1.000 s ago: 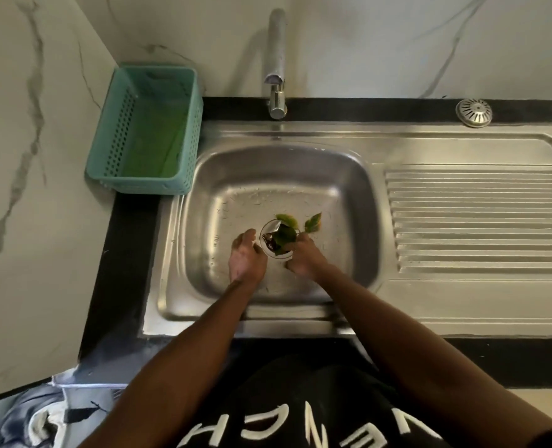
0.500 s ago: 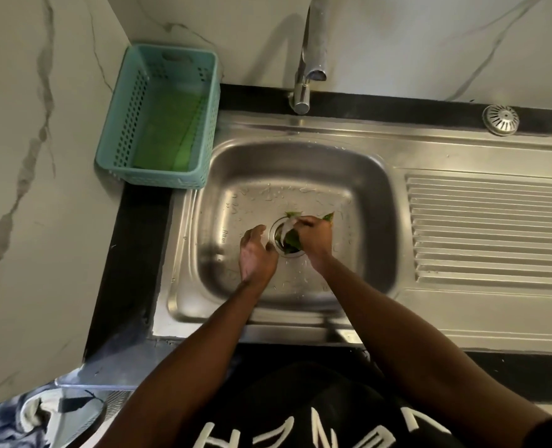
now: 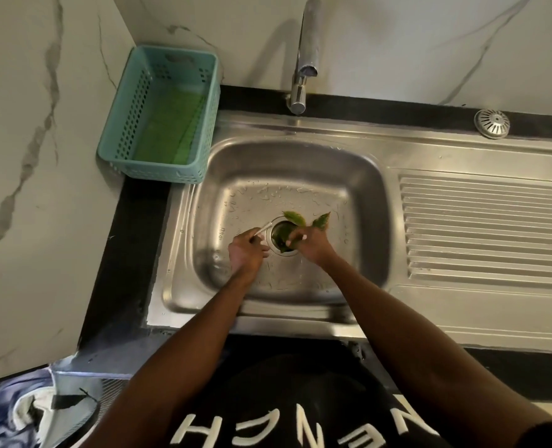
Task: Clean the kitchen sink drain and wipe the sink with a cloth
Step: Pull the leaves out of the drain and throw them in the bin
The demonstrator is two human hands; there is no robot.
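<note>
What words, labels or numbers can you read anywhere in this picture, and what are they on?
"NCH": white letters on the black shirt at the bottom edge, seen upside down. Another letter shows on either side, but both are cut off or unclear, so the full word cannot be read.
Nothing readable on the steel sink, the tap, the teal basket or the wall.

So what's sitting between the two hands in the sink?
In the head view, the open drain with green leaves lies between left hand and right hand.
</note>
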